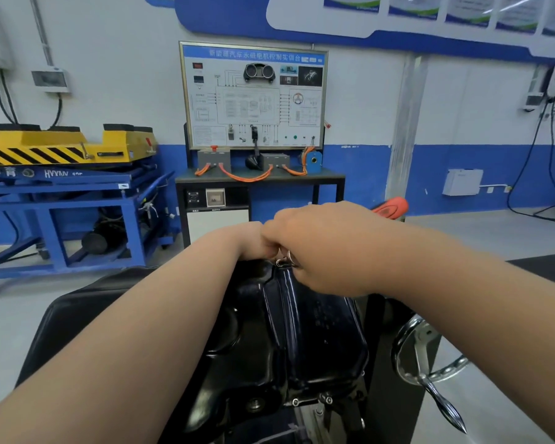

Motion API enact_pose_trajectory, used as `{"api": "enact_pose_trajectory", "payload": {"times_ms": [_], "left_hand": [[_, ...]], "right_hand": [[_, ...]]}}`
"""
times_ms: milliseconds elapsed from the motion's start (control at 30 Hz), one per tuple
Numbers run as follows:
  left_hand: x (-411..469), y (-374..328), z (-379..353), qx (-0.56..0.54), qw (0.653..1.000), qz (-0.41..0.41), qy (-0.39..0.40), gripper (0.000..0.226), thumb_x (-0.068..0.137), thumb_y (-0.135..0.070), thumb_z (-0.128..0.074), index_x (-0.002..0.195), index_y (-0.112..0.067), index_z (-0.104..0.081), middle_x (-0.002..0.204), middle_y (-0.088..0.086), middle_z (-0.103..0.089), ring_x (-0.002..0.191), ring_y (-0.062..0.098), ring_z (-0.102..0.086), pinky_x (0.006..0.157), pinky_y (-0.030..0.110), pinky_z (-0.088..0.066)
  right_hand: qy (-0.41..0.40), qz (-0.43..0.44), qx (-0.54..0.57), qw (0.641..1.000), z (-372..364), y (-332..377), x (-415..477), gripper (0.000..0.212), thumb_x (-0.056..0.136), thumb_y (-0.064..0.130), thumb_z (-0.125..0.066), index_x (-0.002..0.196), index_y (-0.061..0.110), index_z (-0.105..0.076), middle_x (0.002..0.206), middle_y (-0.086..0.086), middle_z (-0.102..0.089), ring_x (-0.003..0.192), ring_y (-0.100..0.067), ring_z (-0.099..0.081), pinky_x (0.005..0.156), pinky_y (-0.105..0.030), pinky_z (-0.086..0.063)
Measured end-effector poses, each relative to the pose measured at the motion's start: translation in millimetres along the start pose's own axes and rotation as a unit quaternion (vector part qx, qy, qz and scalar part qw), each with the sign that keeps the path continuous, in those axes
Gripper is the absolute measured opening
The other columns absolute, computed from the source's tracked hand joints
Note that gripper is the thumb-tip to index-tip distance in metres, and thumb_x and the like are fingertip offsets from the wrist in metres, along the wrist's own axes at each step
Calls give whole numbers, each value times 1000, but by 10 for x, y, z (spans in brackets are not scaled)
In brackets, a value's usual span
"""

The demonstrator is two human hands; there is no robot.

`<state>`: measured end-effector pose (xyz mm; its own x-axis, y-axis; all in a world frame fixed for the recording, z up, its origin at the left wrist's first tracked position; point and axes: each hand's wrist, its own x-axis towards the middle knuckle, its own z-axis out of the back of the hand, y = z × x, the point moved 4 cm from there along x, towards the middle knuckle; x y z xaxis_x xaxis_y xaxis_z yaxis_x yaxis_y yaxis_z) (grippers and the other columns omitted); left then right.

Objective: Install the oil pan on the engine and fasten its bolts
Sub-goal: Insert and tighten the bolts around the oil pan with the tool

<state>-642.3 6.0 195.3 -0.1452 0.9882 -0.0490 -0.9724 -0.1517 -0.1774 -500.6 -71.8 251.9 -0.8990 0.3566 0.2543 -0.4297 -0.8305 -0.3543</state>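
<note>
the black oil pan (302, 331) lies at 6 o'clock of the view, with bolts (328, 400) along its near rim. both hands meet at its far edge. the right hand (327, 248) is clenched on a tool (391, 207) whose orange handle sticks out toward 1 o'clock. the left hand (253, 240) curls just beside it at 9 o'clock; what it grasps cannot be told.

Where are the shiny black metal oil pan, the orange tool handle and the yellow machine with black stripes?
shiny black metal oil pan (302, 331), head view, on its glossy middle.
orange tool handle (393, 208), head view, on its rounded free end.
yellow machine with black stripes (45, 141), head view, on its yellow top.
</note>
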Motion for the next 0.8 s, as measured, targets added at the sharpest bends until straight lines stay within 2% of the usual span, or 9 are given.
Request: {"api": "enact_pose_trajectory", "payload": {"times_ms": [100,200,300,400,467,533,600,700,800], "left_hand": [[19,34,-13,-33,999,-12,-11,24,93,-12,-53,114,-7,-62,110,10,-59,96,23,-50,83,29,-38],[67,102,-25,-75,996,-20,-31,9,88,-13,-60,86,-21,-64,83,-5,-58,87,19,-52,83,30,-42],[-59,49,86,-115,985,-59,-111,28,85,-8,-57,65,-26,-52,69,-7,-53,75,16,-49,73,26,-41],[-429,-9,326,-169,942,-101,-271,8,75,-21,-53,68,-25,-55,70,-7,-57,65,13,-49,58,25,-40],[-692,-37,321,-171,936,-131,-278,12,67,-37,-55,71,-27,-57,69,-5,-58,62,12,-49,57,29,-41],[-878,-86,192,-155,940,-154,-262,13,65,-38,-62,66,-30,-52,64,2,-55,56,13,-44,54,29,-36],[-976,-149,76,-167,936,-158,-267,18,63,-40,-63,68,-26,-52,67,7,-58,61,18,-48,55,28,-38],[-967,-180,70,-180,917,-160,-318,16,73,-26,-62,63,-20,-50,71,10,-59,64,20,-50,64,37,-44],[-945,-151,101,-166,907,-182,-342,27,80,-10,-58,59,-24,-50,72,13,-57,67,24,-52,66,46,-47]], "right_hand": [[-40,-25,-37,998,21,-25,12,21,88,16,-52,105,28,-46,95,8,-44,76,-19,-48,46,-28,-23],[-62,-45,-43,996,40,-36,4,27,89,16,-52,113,28,-50,107,7,-54,86,-20,-54,53,-30,-31],[-76,-66,-40,994,36,-7,19,20,88,17,-53,106,27,-52,100,7,-55,82,-21,-52,55,-32,-34],[-93,-75,-50,992,35,28,56,12,90,18,-53,95,25,-45,90,3,-51,77,-23,-52,52,-32,-35],[-100,-79,-58,990,28,38,64,13,92,20,-53,103,27,-49,89,4,-52,78,-22,-53,54,-32,-36],[-104,-91,-64,988,15,48,64,14,92,22,-52,105,27,-51,77,5,-46,74,-23,-50,51,-31,-33],[-110,-124,-55,985,1,52,72,11,94,26,-48,104,24,-53,68,3,-36,68,-23,-43,47,-28,-27],[-113,-166,12,980,-12,38,75,20,96,35,-43,105,22,-56,79,-1,-45,77,-24,-49,56,-32,-34],[-69,-148,101,981,40,12,81,16,92,30,-50,102,19,-53,87,0,-55,83,-22,-55,58,-32,-38]]}}
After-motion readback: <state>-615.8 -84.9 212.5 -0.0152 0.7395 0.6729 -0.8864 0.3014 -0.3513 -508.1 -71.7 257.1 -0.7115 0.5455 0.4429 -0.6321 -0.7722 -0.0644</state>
